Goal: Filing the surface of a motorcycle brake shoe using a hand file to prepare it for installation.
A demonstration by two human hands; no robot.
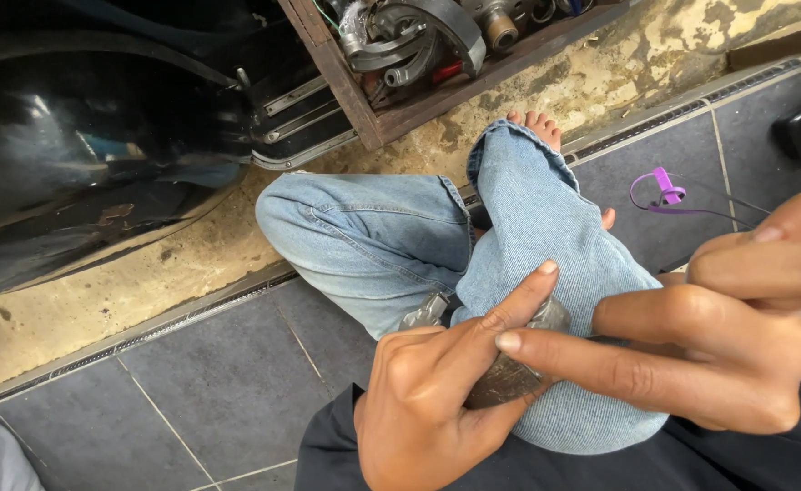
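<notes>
A small grey metal part (509, 373) rests on the knee at 6 o'clock. The left hand (428, 400) has its fingers clamped on it; the right hand (728, 336) lays a forefinger across it. A wooden crate (364, 100) of parts sits at 12, a purple clip (664, 193) at 2.

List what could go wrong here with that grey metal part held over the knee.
1. The left hand grips the grey metal part only partly, with the right hand just touching it by a fingertip; it might slip off the denim-covered knee.
2. If it drops, it would likely hit the dark tiled floor or the bare toes.
3. The purple cable lies beside the leg and could snag.
</notes>
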